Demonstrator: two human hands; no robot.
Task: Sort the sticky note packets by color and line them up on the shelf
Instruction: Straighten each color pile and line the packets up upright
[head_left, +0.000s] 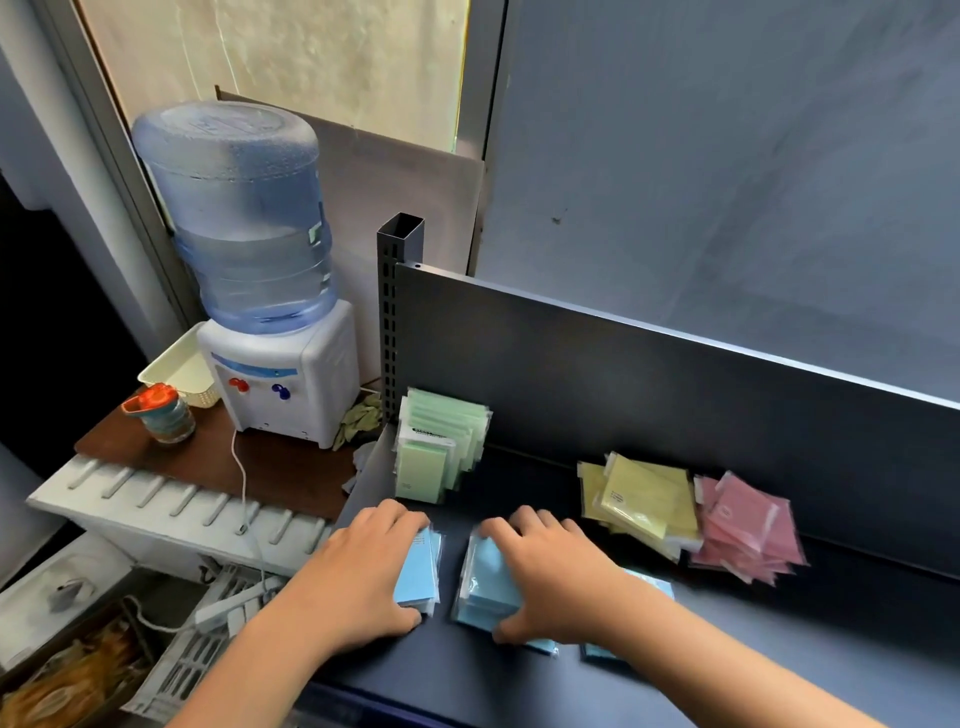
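Observation:
On the dark shelf (779, 649), green packets (441, 447) stand in a leaning row at the back left corner. Loose piles of yellow packets (644, 501) and pink packets (743, 530) lie at the back right. My left hand (363, 566) grips a small stack of blue packets (418, 577) by its sides near the front left. My right hand (545, 566) grips a second blue stack (483, 582) just to the right. More blue packets (602, 652) lie partly hidden under my right forearm.
The shelf's dark back panel (623, 374) rises behind the packets, with a slotted upright post (397, 291) at its left end. Left of the shelf, a water dispenser (270, 291) stands on a brown table, with a cup (166, 415) and a cream basket (179, 371).

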